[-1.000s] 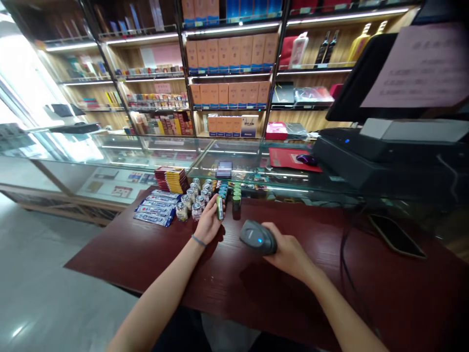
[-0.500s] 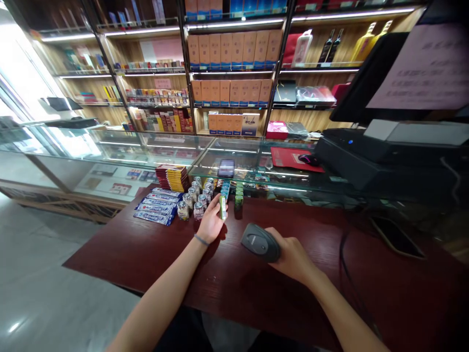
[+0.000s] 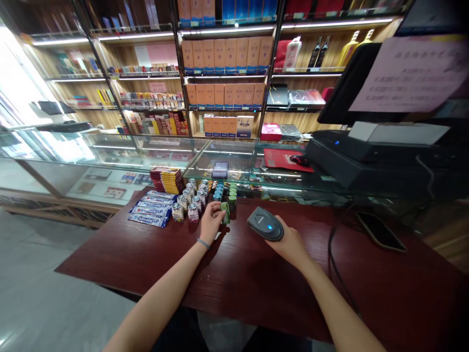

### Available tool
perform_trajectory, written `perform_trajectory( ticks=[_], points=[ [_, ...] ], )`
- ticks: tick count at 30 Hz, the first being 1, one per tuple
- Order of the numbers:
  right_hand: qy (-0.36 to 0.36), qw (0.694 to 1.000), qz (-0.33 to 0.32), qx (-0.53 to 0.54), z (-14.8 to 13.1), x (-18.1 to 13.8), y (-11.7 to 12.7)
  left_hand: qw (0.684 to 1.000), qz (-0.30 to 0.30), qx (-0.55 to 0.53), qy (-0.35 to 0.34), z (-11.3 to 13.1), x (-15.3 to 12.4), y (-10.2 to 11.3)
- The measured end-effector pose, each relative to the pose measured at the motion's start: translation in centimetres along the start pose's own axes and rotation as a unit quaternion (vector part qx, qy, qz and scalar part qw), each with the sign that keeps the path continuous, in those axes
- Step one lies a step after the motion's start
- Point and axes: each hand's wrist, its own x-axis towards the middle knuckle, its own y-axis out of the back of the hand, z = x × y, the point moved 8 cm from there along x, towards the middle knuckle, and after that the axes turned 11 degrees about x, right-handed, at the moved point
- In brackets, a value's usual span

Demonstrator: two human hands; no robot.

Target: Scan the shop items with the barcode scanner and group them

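Observation:
My left hand [image 3: 211, 222] pinches a small green pack [image 3: 224, 213] just above the wooden table [image 3: 146, 264]. Behind it stand a row of similar green packs [image 3: 232, 193] and a row of blue packs [image 3: 219, 190]. My right hand [image 3: 291, 247] is wrapped round a dark grey barcode scanner [image 3: 266, 224], whose blue light is lit; the head points left, towards the green pack. Left of my left hand are rows of small lidded jars [image 3: 193, 212]. Beside them lie blue-and-white packets [image 3: 150, 215] and stacked red and yellow boxes [image 3: 166, 181].
A glass display counter [image 3: 234, 156] runs along the table's far edge. To the right lies a phone [image 3: 381, 231], near a black cable [image 3: 332, 254]. A monitor [image 3: 340, 98] with paper on it stands there, and a mouse [image 3: 298, 160] rests on a red mat [image 3: 278, 159].
The green pack in my left hand has turned, its broad green face now showing instead of the pale barcode side. The scanner has lifted slightly and its blue light has come on.

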Motion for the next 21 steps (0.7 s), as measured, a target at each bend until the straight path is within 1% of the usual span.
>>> perform_trajectory(
  ticks=[5,9,12,17,21],
  points=[
    [0.0,0.999,0.017,0.043,0.7,0.3,0.8,0.996,-0.008,0.087,-0.029,0.2,-0.1,-1.4],
    [-0.002,0.998,0.033,0.057,1.4,0.5,1.2,0.982,-0.017,0.167,-0.081,0.8,0.2,-2.1],
    [-0.004,0.997,0.039,0.064,1.8,0.5,1.5,0.975,-0.025,0.192,-0.111,0.6,0.7,-2.3],
    [-0.003,0.995,0.047,0.088,1.8,0.6,1.8,0.956,-0.01,0.241,-0.169,0.9,1.5,-2.4],
    [-0.008,0.995,0.049,0.091,1.4,0.5,1.8,0.954,-0.025,0.24,-0.179,1.2,1.8,-2.8]
  ],
)
